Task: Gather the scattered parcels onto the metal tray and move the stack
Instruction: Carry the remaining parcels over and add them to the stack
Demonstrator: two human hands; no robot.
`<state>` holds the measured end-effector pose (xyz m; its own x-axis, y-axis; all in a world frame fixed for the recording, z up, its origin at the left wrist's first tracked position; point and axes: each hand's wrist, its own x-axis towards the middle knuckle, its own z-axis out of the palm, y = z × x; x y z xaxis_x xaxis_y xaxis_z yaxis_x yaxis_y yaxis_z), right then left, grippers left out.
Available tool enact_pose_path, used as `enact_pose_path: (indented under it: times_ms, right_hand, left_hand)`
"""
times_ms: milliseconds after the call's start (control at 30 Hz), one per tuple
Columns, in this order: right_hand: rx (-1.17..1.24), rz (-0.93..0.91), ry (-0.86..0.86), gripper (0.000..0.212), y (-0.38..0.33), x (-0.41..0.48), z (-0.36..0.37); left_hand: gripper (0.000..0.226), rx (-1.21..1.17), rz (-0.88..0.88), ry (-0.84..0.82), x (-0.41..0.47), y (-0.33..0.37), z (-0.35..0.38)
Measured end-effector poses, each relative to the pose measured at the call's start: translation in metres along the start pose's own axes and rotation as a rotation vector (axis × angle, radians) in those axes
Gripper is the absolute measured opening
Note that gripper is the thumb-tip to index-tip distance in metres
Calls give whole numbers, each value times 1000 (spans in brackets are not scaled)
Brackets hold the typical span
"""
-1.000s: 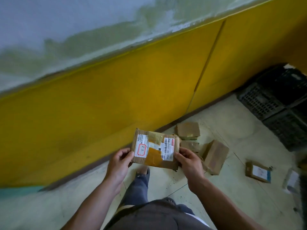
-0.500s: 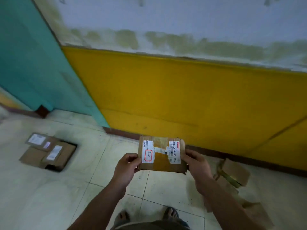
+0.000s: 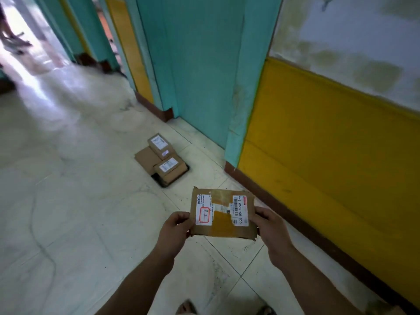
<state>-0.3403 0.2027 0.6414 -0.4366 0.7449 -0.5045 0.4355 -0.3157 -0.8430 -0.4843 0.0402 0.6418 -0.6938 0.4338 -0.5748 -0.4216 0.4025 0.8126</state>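
Observation:
I hold a flat cardboard parcel with white labels and brown tape in front of me, above the floor. My left hand grips its left edge and my right hand grips its right edge. Farther ahead on the tiled floor sits a dark metal tray, mostly covered by a stack of three brown parcels, two of them showing white labels. Only the tray's near corner and rim show under the boxes.
A yellow and white wall runs along the right with a brown skirting. A teal door and frame stand behind the tray. An open corridor stretches to the far left. My feet show at the bottom edge.
The view has swung left from the scattered parcels by the yellow wall to the tray, which now lies straight ahead and closer. Both hands keep the same grip on the parcel.

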Motion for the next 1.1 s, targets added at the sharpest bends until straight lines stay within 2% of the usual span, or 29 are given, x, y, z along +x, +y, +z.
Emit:
enact_pose_path:
  times_ms: [200,333,600,733,833,1033,1100]
  right_hand:
    - [-46,1,-114,17,-31,6,111]
    - [-72,7,-175,13,-47,20,156]
    - [-141,14,-320,19,-94,111,278]
    - [-180,13,-396,15,-123,142,339]
    - [-208,13,-424,9,-145,164,385]
    - [-230,19,-444,10,-181,201,480]
    - [-241,25,-396,10,-193,223,538]
  left_hand:
    - [8,-71,-8,97,33,11,-104]
    - [9,-97,-27,125,55,17,-140]
    - [13,-117,-70,260,148,55,-214]
    - [12,-149,-76,340,182,80,-252]
    - [11,-185,-110,382,211,91,-285]
    - [12,-203,-125,396,283,123,-356]
    - [10,-185,-123,370,327,136,-405]
